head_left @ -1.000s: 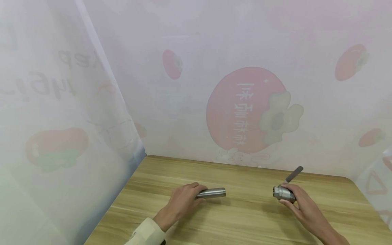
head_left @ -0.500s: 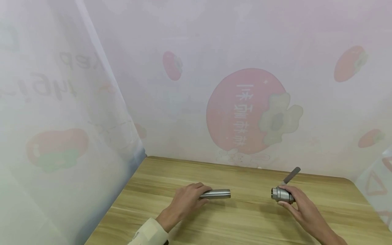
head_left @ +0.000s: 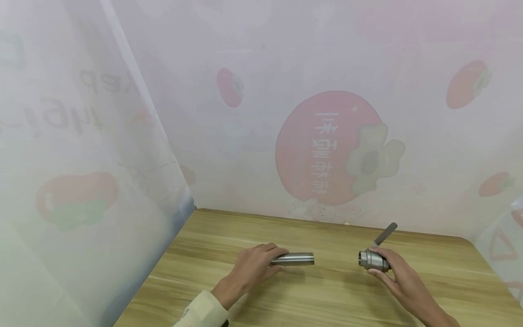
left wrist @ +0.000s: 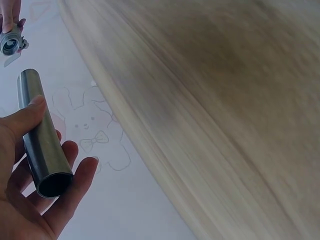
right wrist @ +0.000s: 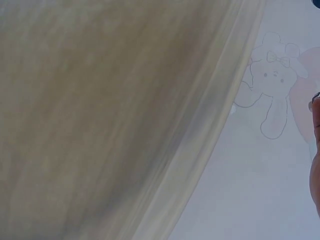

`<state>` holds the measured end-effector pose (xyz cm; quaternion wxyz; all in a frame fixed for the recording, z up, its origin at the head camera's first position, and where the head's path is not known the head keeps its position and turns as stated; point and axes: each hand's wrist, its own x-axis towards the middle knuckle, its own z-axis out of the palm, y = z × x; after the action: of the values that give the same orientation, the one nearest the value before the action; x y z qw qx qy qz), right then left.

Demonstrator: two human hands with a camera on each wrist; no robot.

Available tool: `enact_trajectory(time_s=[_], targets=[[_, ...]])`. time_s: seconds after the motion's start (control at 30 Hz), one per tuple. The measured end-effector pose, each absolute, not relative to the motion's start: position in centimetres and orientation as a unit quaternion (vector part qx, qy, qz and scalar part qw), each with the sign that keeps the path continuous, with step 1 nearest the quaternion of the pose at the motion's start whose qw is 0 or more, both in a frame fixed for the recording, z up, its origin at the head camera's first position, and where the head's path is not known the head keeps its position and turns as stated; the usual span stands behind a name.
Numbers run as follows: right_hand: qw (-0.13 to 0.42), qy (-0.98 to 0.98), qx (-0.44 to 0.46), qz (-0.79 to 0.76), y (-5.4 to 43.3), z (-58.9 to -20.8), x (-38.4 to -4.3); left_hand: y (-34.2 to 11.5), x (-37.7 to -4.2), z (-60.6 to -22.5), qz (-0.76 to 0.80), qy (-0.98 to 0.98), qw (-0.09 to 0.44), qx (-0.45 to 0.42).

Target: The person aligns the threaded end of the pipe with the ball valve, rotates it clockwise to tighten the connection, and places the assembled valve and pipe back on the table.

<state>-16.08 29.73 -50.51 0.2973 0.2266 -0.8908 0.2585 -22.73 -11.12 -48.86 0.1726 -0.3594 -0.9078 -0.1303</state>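
Note:
My left hand [head_left: 254, 268] grips a short steel pipe [head_left: 295, 259], its free end pointing right. In the left wrist view the thumb lies along the pipe [left wrist: 42, 140], fingers curl beneath, and its hollow near end shows. My right hand [head_left: 402, 277] holds a metal ball valve [head_left: 373, 260] between thumb and fingers. The valve's open port faces left, toward the pipe, with a gap between them. Its dark lever handle [head_left: 385, 234] slants up to the right. Only an edge of the right hand [right wrist: 315, 170] enters the right wrist view.
Both hands are over a wood-grain table [head_left: 212, 227]. A pale printed curtain [head_left: 245, 150] hangs along the table's back edge, and another curtain [head_left: 81, 254] closes the left side.
My left hand has moved right with the pipe, and my right hand has shifted slightly left with the valve. The gap between the two parts has narrowed.

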Motion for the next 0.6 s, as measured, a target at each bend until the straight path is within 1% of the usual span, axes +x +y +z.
enact_trajectory(time_s=[0.37, 0.6], targets=[[0.29, -0.89, 0.223, 0.274, 29.25, -50.33, -16.05, -10.48, -22.55, -48.77, -0.138, -0.905, 0.169, -0.365], [0.296, -0.886, 0.226, 0.275, 29.01, -50.3, -16.1, -10.15, -22.62, -48.77, -0.137, -0.902, 0.176, -0.369]])
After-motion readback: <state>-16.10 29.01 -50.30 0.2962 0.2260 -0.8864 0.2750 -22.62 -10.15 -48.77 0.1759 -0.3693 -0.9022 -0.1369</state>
